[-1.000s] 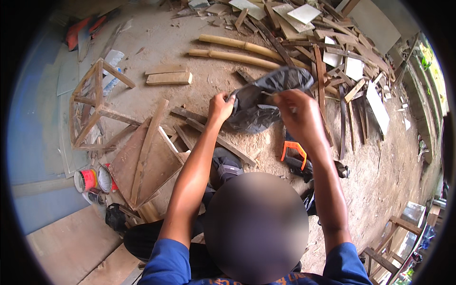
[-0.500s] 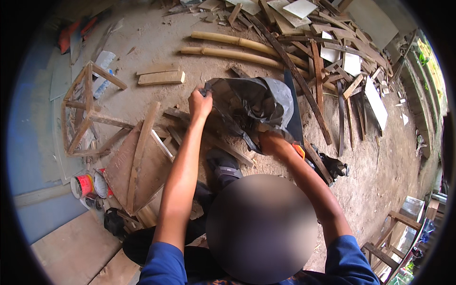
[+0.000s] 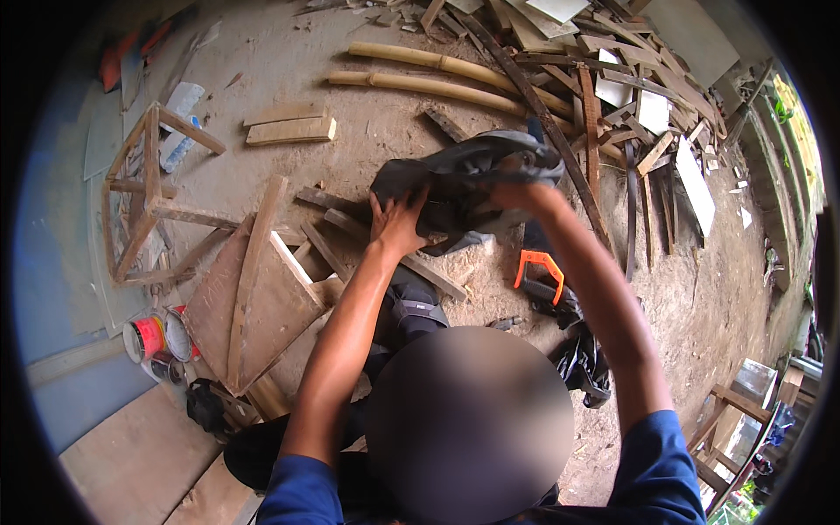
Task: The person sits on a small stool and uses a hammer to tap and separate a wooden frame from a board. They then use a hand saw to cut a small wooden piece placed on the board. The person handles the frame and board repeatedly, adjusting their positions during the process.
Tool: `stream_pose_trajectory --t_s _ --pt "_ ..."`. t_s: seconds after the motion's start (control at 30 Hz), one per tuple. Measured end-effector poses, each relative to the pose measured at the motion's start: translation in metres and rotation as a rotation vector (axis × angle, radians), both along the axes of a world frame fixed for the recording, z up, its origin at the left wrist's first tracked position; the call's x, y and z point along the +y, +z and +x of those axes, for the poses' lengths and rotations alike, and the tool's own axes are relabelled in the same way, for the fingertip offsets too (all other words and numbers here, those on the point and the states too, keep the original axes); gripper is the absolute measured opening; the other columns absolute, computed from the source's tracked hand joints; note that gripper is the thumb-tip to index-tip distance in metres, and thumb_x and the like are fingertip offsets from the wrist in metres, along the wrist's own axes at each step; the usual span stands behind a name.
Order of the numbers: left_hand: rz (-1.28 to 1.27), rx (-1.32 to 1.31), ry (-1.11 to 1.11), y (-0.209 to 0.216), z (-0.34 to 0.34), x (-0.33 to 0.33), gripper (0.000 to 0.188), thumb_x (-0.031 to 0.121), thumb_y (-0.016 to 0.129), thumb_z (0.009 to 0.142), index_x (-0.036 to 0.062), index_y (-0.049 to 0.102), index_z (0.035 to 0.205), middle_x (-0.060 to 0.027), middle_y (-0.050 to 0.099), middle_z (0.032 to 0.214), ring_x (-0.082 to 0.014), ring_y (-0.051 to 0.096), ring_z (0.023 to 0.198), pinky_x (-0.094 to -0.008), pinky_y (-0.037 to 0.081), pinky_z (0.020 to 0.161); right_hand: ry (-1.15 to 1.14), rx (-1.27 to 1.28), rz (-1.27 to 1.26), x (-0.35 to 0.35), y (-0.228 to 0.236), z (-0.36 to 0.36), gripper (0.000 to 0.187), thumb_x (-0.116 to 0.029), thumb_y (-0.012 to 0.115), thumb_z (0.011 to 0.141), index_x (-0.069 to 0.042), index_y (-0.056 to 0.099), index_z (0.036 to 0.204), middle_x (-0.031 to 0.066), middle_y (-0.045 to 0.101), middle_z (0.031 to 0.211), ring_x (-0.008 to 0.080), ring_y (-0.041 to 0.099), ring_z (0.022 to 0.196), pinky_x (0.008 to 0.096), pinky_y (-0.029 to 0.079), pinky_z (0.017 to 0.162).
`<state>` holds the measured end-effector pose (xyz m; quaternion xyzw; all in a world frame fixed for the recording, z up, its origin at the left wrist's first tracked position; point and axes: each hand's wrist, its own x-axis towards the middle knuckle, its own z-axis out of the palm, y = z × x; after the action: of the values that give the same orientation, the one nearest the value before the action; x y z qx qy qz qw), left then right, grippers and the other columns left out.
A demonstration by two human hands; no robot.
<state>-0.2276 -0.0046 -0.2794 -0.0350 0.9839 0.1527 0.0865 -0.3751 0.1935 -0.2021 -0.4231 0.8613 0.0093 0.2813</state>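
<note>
Far left, a blue wall, with a couple of cans down near its foot, one of them with a red label. Next over, a bare wooden frame, sort of box-shaped, on dusty ground. Just below it in view, a brown panel with a wood strip lying across. Two short planks side by side further up.

On to the middle: left hand up against the near left side of a crumpled black plastic bag, fingers spread pretty wide, thumb well apart from the rest. Can't tell about any actual pinch on the plastic. Bag right out in front, reaching from one hand to the other, bamboo poles beyond it, a dark shoe on the near side.

Right hand at the bag's right part, pretty blurry, fingers mostly lost against the dark plastic, so can't tell how open or curled, or with what grip. Below it in view, an orange handle, plus some bunched black plastic. Farther right, a messy heap of scrap wood, with a white board at its near edge. Way over at lower right, a wooden rack.
</note>
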Motion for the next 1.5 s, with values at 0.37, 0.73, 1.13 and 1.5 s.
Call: stream_pose_trajectory --t_s 0.37,0.73,1.13,1.5 --pt "-0.13 -0.139 0.025 0.095 -0.04 -0.04 0.111 0.043 0.092 0.062 0.0111 0.036 0.152 -0.0214 0.041 0.152 -0.0344 0.032 0.146 -0.0571 0.006 0.124 -0.038 -0.387 -0.022 -0.007 0.099 -0.082 0.04 -0.025 0.069 0.087 -0.013 0.065 0.125 0.0063 0.073 0.114 0.0195 0.068 0.109 0.0352 0.051 0.097" --pt "0.372 -0.119 0.086 -0.057 0.0 -0.053 0.078 0.053 0.076 0.079 0.0099 0.053 0.141 -0.0198 0.056 0.141 -0.0332 0.051 0.133 -0.0605 0.024 0.116 -0.914 -1.482 -1.278 0.023 -0.07 -0.051 0.053 -0.038 0.051 0.104 0.003 0.046 0.137 0.0203 0.054 0.14 0.0297 0.056 0.126 0.0414 0.044 0.109" --pt "1.014 0.321 0.329 -0.008 0.065 -0.012 0.026 0.021 0.065 0.098 -0.0018 0.074 0.105 -0.0109 0.075 0.102 -0.0185 0.069 0.098 -0.0321 0.051 0.093 -1.157 -0.406 -1.333 0.051 -0.082 0.141 0.02 -0.017 0.065 0.099 0.001 0.067 0.107 0.0051 0.069 0.098 0.0123 0.064 0.087 0.0275 0.053 0.078" --pt "1.139 0.205 0.386 0.103 0.19 -0.006 0.029 0.023 0.057 0.103 -0.0002 0.07 0.115 -0.0074 0.073 0.101 -0.0108 0.066 0.09 -0.0243 0.05 0.079 -1.485 0.311 -0.883 0.204 -0.12 0.339 0.022 -0.023 0.068 0.093 -0.001 0.067 0.094 0.0147 0.07 0.085 0.0257 0.068 0.077 0.0362 0.052 0.07"
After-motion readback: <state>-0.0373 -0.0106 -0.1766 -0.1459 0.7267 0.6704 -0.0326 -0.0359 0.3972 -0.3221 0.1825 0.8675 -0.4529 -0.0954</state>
